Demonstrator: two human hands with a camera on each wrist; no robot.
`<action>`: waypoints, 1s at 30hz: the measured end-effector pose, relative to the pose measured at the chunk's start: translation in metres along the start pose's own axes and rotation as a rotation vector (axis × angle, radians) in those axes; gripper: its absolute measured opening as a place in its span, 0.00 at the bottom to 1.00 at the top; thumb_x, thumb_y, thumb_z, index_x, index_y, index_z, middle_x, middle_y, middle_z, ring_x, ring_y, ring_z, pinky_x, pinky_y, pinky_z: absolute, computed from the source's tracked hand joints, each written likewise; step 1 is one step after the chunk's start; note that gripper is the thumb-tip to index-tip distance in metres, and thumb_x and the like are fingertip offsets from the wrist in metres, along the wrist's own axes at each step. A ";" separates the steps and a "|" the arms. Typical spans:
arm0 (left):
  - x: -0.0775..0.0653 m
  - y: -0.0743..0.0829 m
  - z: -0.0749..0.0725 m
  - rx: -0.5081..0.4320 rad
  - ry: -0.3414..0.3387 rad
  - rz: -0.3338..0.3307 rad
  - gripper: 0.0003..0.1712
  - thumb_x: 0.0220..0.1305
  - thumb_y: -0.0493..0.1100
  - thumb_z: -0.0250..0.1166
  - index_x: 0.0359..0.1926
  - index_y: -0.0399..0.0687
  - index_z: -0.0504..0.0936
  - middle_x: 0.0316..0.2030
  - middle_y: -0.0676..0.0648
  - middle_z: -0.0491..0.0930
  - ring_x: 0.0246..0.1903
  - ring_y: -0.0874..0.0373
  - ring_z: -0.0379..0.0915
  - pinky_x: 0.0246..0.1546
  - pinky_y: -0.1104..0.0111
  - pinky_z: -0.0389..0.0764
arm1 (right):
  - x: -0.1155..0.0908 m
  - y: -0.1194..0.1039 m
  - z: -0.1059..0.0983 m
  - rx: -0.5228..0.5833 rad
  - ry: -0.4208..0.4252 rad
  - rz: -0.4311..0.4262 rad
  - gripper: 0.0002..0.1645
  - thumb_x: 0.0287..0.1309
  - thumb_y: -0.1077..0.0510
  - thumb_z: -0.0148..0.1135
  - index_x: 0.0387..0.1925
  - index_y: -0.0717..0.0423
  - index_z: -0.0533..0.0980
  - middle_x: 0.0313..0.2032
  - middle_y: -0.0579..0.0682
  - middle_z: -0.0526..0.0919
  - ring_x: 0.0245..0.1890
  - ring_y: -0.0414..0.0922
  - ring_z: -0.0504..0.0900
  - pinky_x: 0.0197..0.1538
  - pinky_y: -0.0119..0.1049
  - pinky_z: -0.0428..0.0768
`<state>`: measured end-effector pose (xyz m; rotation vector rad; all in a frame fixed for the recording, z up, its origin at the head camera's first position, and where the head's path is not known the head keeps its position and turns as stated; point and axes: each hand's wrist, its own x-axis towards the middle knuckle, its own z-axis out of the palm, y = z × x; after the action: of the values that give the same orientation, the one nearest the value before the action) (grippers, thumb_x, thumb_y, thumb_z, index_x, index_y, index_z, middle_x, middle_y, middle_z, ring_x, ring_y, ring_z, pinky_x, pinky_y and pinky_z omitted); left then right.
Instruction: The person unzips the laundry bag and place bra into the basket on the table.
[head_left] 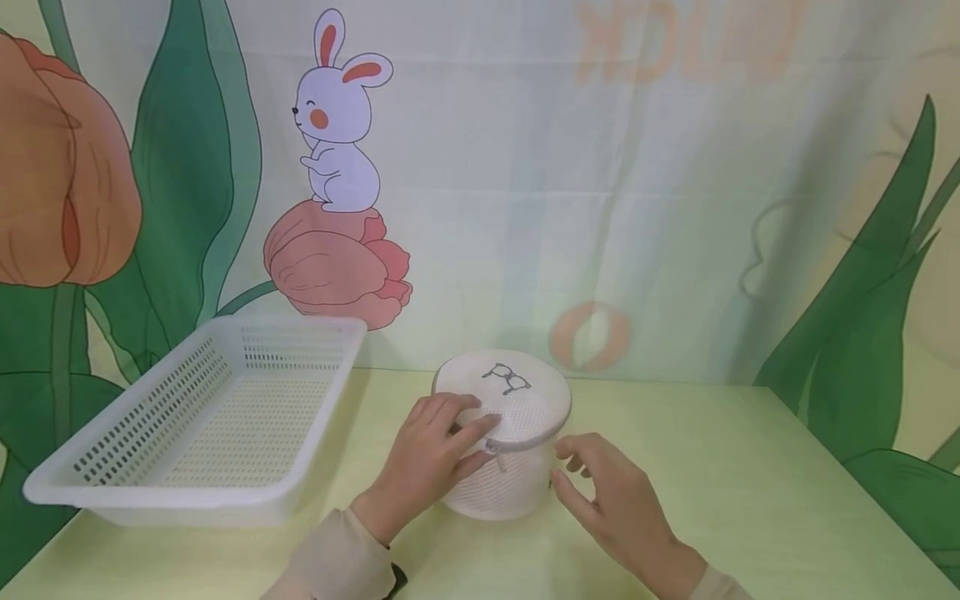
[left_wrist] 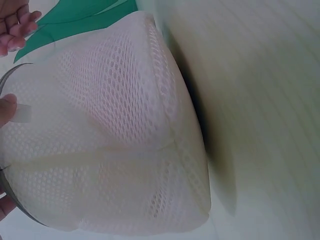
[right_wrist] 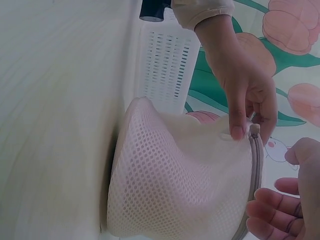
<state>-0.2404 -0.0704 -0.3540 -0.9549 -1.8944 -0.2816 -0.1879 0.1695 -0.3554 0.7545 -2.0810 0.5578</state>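
Observation:
A white cylindrical mesh laundry bag [head_left: 498, 487] with a grey zipper [head_left: 532, 439] round its lid stands upright on the table. Dark line drawing that looks like a bra marks the lid. My left hand [head_left: 431, 446] pinches the front left of the rim, thumb on the side by a small pale tab [left_wrist: 21, 114] and fingers over the lid. Just right of the rim, my right hand [head_left: 618, 500] hovers with loosely bent fingers and holds nothing. In the right wrist view its fingertips [right_wrist: 257, 210] are close beside the zipper edge.
A white perforated plastic basket [head_left: 187, 497] sits to the left on the pale green table [head_left: 712, 467]. Behind the table hangs a printed cloth [head_left: 487, 167] with tulips and a rabbit. A dark band shows at the left wrist.

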 end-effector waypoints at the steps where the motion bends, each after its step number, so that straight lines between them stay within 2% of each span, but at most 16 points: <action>1: 0.000 0.001 0.001 0.001 -0.002 -0.009 0.22 0.49 0.53 0.71 0.47 0.54 0.83 0.45 0.46 0.78 0.46 0.52 0.74 0.48 0.62 0.76 | 0.000 0.000 0.000 0.000 -0.001 0.000 0.15 0.44 0.60 0.68 0.37 0.53 0.76 0.33 0.42 0.81 0.29 0.36 0.79 0.29 0.17 0.72; 8: 0.002 0.007 0.004 0.019 0.007 -0.036 0.23 0.47 0.53 0.72 0.45 0.53 0.83 0.43 0.46 0.78 0.43 0.52 0.74 0.41 0.64 0.75 | 0.005 -0.004 0.006 0.027 -0.006 -0.016 0.14 0.46 0.60 0.66 0.37 0.54 0.76 0.32 0.43 0.81 0.29 0.36 0.78 0.29 0.18 0.73; 15: 0.001 0.009 0.007 0.041 0.000 -0.044 0.23 0.47 0.52 0.74 0.45 0.53 0.82 0.42 0.46 0.77 0.41 0.53 0.73 0.41 0.65 0.74 | 0.010 -0.010 0.014 0.043 -0.027 -0.003 0.13 0.47 0.59 0.66 0.37 0.55 0.75 0.31 0.43 0.80 0.29 0.36 0.79 0.31 0.20 0.75; 20: 0.000 0.010 0.011 0.058 0.026 -0.045 0.23 0.46 0.52 0.75 0.45 0.52 0.82 0.41 0.46 0.77 0.40 0.53 0.73 0.39 0.65 0.75 | 0.010 -0.014 0.020 0.058 -0.037 0.007 0.14 0.47 0.59 0.66 0.37 0.55 0.75 0.31 0.44 0.80 0.28 0.37 0.79 0.31 0.23 0.77; 24: -0.001 0.012 0.013 0.056 0.049 -0.044 0.22 0.46 0.51 0.74 0.44 0.51 0.82 0.39 0.46 0.77 0.38 0.53 0.73 0.39 0.66 0.75 | 0.009 -0.017 0.023 0.051 -0.042 0.013 0.13 0.47 0.58 0.67 0.37 0.54 0.75 0.31 0.44 0.80 0.27 0.37 0.79 0.30 0.20 0.75; 30: -0.001 0.014 0.012 0.041 0.043 -0.055 0.21 0.48 0.50 0.74 0.44 0.50 0.82 0.40 0.46 0.77 0.38 0.53 0.73 0.40 0.65 0.75 | 0.008 -0.020 0.025 0.040 -0.054 0.047 0.13 0.48 0.58 0.68 0.37 0.53 0.75 0.30 0.44 0.81 0.27 0.35 0.78 0.29 0.19 0.74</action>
<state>-0.2385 -0.0550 -0.3641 -0.8643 -1.8820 -0.2930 -0.1915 0.1372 -0.3604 0.7524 -2.1477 0.6130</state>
